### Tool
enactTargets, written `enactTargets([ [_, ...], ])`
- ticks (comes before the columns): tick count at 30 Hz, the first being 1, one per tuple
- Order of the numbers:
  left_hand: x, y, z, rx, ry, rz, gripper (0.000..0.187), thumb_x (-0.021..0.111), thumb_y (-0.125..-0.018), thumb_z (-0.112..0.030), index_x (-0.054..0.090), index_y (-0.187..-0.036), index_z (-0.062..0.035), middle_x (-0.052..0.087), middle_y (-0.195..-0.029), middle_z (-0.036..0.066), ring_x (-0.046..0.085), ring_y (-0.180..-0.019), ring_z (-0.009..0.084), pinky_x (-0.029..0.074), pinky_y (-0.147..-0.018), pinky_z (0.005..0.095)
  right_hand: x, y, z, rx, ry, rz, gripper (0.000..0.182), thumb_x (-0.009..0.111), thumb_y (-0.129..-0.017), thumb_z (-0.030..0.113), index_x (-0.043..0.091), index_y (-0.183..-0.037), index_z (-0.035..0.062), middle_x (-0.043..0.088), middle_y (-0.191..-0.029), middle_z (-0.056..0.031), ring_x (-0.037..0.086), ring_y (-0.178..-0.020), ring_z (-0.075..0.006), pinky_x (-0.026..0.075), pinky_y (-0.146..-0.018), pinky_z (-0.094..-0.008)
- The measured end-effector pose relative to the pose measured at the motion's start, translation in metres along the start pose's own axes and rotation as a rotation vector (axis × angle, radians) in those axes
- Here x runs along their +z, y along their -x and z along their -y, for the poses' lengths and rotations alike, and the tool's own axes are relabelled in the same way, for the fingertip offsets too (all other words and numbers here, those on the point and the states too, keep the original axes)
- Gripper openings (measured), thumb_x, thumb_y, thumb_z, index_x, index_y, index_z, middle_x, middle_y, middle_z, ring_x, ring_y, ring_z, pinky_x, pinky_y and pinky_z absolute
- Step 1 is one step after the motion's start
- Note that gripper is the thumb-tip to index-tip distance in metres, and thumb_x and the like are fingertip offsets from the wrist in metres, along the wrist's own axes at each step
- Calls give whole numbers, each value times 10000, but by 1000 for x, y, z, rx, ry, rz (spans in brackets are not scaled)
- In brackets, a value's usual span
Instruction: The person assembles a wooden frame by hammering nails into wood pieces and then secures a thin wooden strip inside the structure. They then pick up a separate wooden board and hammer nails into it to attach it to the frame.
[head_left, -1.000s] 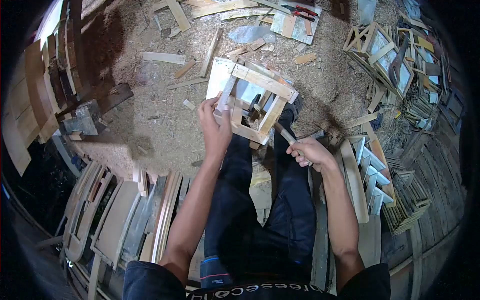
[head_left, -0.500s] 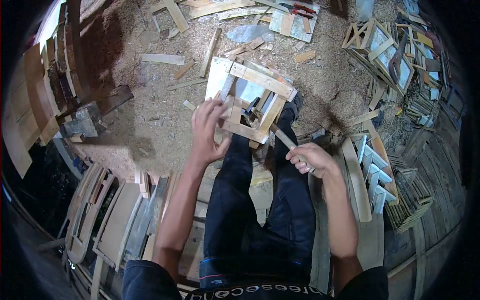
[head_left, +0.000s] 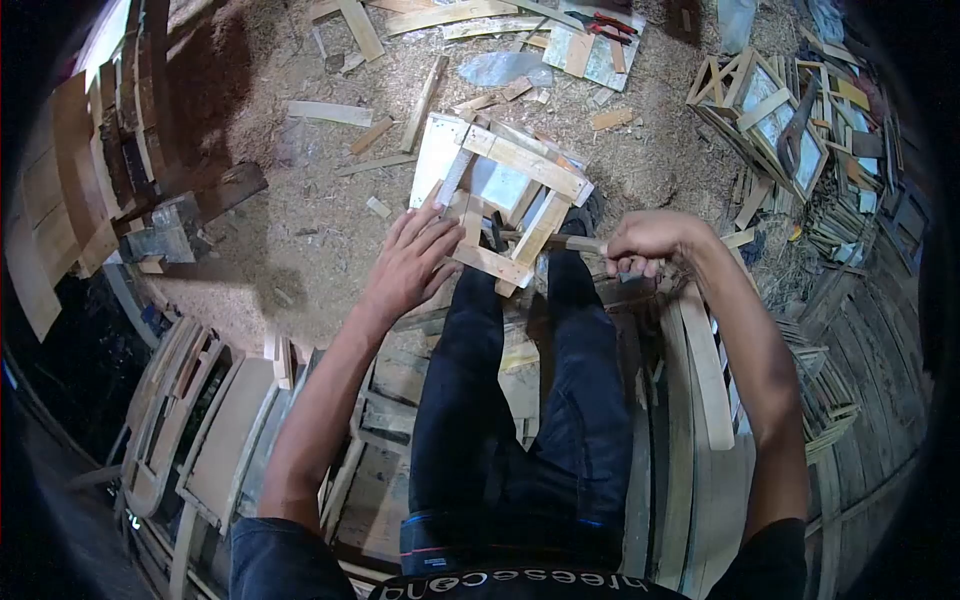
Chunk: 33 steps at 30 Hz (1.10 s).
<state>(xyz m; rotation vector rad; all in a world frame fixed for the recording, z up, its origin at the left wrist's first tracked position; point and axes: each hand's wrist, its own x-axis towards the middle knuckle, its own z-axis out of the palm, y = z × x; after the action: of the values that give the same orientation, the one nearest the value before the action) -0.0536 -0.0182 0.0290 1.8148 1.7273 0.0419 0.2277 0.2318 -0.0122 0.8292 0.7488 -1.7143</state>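
With the small wooden frame [head_left: 500,205] braced at 12 o'clock, the left hand [head_left: 405,265] lies open and flat on it while the right hand [head_left: 645,240] grips a hammer handle [head_left: 575,242], likely mid-nailing, so the next blow needs a steady frame.

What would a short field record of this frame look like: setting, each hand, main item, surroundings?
setting: woodshop floor covered in sawdust
left hand: fingers spread, pressing flat on the wooden frame
right hand: fist closed on the hammer handle, hammer head at the frame
main item: box-like frame of slats, at the seated person's knees
surroundings: finished frames stacked at right; wood offcuts scattered
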Motion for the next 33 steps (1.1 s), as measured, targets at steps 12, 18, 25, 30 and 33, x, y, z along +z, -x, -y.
enactTargets([
  [12,-2,-4,1,0,-7,-31,413,684,-878,-319,608,-1259,-178,594,-1314,1,406,-1366,260,302,-1125,487,-36,-31,26,78,-5,242,288,530,-981,176,615,-939,-95,475,-671,18,393,-493,-53,324,-391,-219],
  [18,-4,-5,-1,-2,-16,-26,402,685,-878,-316,611,-1247,-175,602,-1290,5,415,-1348,265,307,-1120,480,-39,-26,14,5,-38,315,265,530,-977,156,614,-927,-90,468,-670,28,398,-507,-46,315,-394,-213],
  [25,-6,-6,-3,-4,-12,-18,403,689,-878,-308,612,-1247,-164,600,-1292,11,407,-1352,266,295,-1125,495,-27,-16,4,-21,-65,263,267,530,-977,168,617,-921,-77,465,-680,27,393,-496,-45,307,-378,-211],
  [30,-17,-10,-16,-56,-53,33,545,660,-878,-439,561,-1333,-156,588,-1321,32,383,-1367,271,164,-1173,544,-23,-18,0,-51,-65,234,273,531,-975,175,618,-920,-78,473,-686,21,393,-497,-43,311,-379,-210],
  [33,-16,-20,-30,-91,-16,-19,579,638,-885,-479,536,-1363,-169,576,-1340,35,384,-1362,276,121,-1178,562,-21,-19,-1,-63,-53,226,270,533,-972,176,620,-918,-73,480,-692,19,390,-495,-42,313,-380,-209],
])
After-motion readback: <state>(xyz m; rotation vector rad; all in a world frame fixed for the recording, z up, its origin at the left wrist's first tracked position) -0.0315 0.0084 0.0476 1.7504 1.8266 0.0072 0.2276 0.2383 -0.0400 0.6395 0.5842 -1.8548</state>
